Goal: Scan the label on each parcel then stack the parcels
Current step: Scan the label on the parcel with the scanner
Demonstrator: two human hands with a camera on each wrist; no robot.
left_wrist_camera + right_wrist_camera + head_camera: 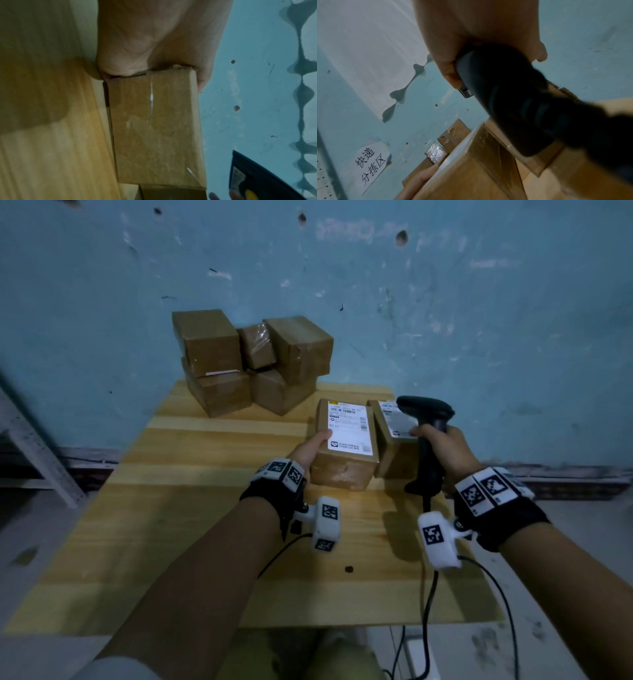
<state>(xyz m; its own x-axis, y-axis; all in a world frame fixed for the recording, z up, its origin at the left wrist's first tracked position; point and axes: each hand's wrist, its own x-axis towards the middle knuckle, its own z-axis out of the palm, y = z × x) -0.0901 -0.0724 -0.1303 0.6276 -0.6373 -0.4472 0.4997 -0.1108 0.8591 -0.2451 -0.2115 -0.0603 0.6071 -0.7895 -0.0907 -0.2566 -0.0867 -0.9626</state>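
A brown cardboard parcel (pixel 346 446) (pixel 154 128) with a white shipping label (pixel 349 426) on top sits on the wooden table (pixel 205 508). My left hand (pixel 310 450) grips its left side, thumb on the top face. A second labelled parcel (pixel 394 440) stands close on its right. My right hand (pixel 442 446) grips the handle of a black barcode scanner (pixel 426 419) (pixel 505 101), whose head hangs over the second parcel. In the right wrist view the gripped parcel (pixel 471 175) lies below the scanner, with my left thumb (pixel 421 177) on its edge.
A pile of several brown parcels (pixel 253 364) stands at the table's back edge against the blue wall (pixel 445 302). The scanner's black cable (pixel 428 594) runs down off the front edge. A paper sign (pixel 370 165) hangs on the wall. Grey shelving (pixel 30 446) stands at left.
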